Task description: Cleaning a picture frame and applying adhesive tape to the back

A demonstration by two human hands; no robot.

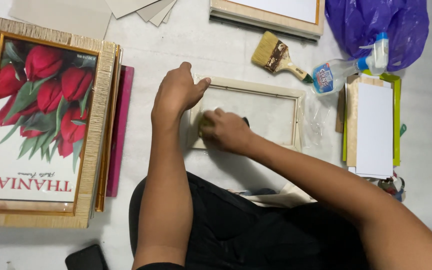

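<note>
A pale cream wooden picture frame (pixel 276 92) with a glass pane lies flat on the white floor (pixel 186 45), straight ahead of the person's lap. The left hand (pixel 176 92) rests on the frame's upper left corner, fingers loosely together and flat, pinning it rather than gripping it. The right hand (pixel 226 131) is curled narrow around a small yellowish wad (pixel 205 122) — cloth or sponge, mostly hidden under the fingers — pressed onto the pane near the left edge. A dark bit peeks out behind the knuckles, too small to identify.

The frame's right side lies over crinkled clear plastic wrap (pixel 318 117). Open floor runs above the frame up to a wide flat paintbrush with pale bristles and a wooden handle (pixel 276 56); the brush tip nearly meets a clear spray bottle with a blue and white nozzle (pixel 348 70), which leans against a purple plastic bag (pixel 376 20). To the right, just beyond the wrap, sits a stack of white and tan backing boards with green edges (pixel 373 125). On the left, separated by a strip of bare floor, a tall pile of gold-textured frames with a red tulip print (pixel 43 120) stands over a magenta board (pixel 121 130). Grey cardboard sheets (pixel 141 7) and another wood frame (pixel 266 12) are cut off at the top; a dark phone-like slab (pixel 86 257) is cropped at the bottom.
</note>
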